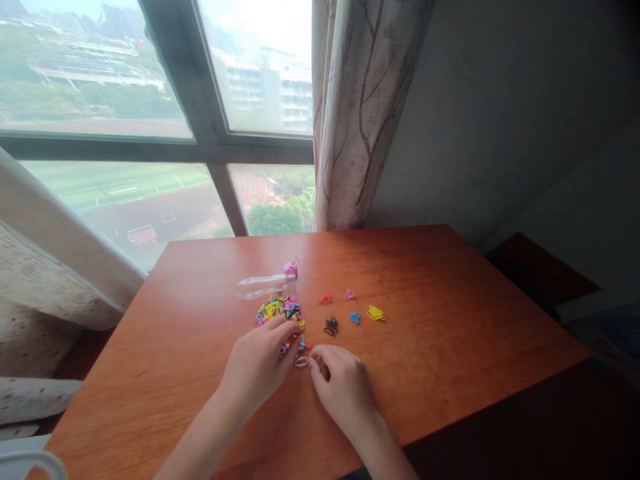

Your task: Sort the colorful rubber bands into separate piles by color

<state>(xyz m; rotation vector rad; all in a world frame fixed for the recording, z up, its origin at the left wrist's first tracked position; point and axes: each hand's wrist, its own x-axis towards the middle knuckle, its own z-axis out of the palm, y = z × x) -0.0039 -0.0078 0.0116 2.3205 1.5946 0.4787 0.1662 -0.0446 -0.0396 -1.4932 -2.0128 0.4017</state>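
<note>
A mixed heap of small coloured rubber bands (274,307) lies on the wooden table, partly covered by my left hand (263,353). That hand's thumb and fingers are drawn together at the heap's near edge, beside a yellow band (301,325); whether they grip a band is unclear. To its right, my right hand (343,380) rests low over the table with curled fingers, thumb and index fingertip close together. Anything in that pinch is too small to make out. A white band (301,362) lies between the hands, near a few loose blue and red ones.
Small separate clusters of red (325,298), pink (349,293), blue (355,318), yellow (376,313) and black bands (331,325) lie right of the heap. Behind it, a clear plastic bottle (260,287) lies near a pink cap (291,268). Window and curtains border the table (450,313).
</note>
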